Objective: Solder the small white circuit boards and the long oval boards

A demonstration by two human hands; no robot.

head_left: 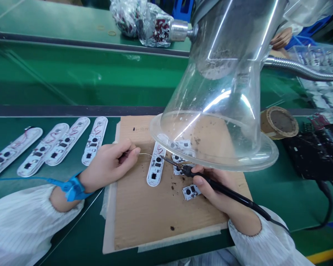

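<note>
My left hand (119,160), wearing a blue wrist strap (73,187), pinches a thin solder wire (145,154) that reaches toward a long white circuit board (154,173). In my right hand (211,184) is a black soldering iron (224,189); its tip touches or nearly touches that board near its middle. The board lies on a brown cardboard sheet (144,221). Small white square boards (177,159) sit just to its right, partly behind the clear hood. Another small board (190,192) lies below, beside my right fingers.
A clear fume-extractor hood (211,140) hangs low over the cardboard's right half. Several long white boards (94,142) rest on the green table at left. At right are a tape roll (279,122) and a black device (319,147). Another person's hand (281,38) shows at upper right.
</note>
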